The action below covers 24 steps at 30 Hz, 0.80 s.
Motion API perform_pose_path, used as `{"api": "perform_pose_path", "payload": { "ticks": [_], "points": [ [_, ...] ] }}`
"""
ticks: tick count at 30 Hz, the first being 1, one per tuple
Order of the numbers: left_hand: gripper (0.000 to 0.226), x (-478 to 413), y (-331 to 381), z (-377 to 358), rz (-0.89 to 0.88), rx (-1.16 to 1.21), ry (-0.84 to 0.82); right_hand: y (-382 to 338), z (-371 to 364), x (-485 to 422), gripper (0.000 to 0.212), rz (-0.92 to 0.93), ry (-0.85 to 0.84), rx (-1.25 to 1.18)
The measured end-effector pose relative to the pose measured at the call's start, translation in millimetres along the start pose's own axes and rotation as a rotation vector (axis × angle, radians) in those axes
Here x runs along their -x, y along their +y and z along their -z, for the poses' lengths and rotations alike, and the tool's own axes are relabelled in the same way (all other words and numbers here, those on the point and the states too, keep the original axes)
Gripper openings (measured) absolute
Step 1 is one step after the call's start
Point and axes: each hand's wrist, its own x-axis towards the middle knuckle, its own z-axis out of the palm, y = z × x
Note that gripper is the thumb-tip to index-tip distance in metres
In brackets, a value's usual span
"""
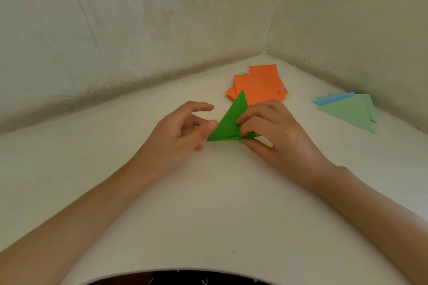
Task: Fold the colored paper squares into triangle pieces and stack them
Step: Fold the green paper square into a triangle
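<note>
Two hands just in front of orange squares: right hand pinching green triangle, left hand loose, thumb touching its edge. Seems mid-crease; next calls for flattening, then stacking on finished triangles, right of orange squares.

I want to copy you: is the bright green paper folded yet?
Folded: the bright green paper is a triangle, layered edges along its bottom.

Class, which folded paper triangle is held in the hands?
The bright green folded paper triangle, pinched by the right hand; the pale green triangle and blue triangle lie untouched aside.
</note>
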Motion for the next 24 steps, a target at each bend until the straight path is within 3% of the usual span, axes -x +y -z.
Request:
{"api": "perform_pose_path", "payload": {
  "ticks": [5,8,10,13,17,21,24],
  "points": [
    [0.028,0,4,-3,0.041,0.321,-0.053,-3,0,0,0.019,0.125,0.041,0.149],
    [0.018,-1,-1,1,0.059,0.387,-0.007,-8,5,0,0.036,0.133,-0.023,0.091],
    [0.021,-2,-2,2,0.064,0.399,-0.014,-12,7,0,0.043,0.063,-0.011,-0.023],
    [0.030,-3,-1,2,0.042,0.389,-0.064,-8,6,0,0.024,-0.034,0.053,-0.060],
    [0.036,-1,0,1,0.040,0.354,-0.137,-3,4,2,0.037,-0.099,0.038,-0.132],
    [0.046,1,3,-2,0.068,0.283,-0.161,-5,5,1,0.026,-0.226,0.027,-0.248],
    [0.037,3,5,-6,0.084,0.242,-0.163,-9,6,0,0.012,-0.410,0.033,-0.399]
  ]
}}
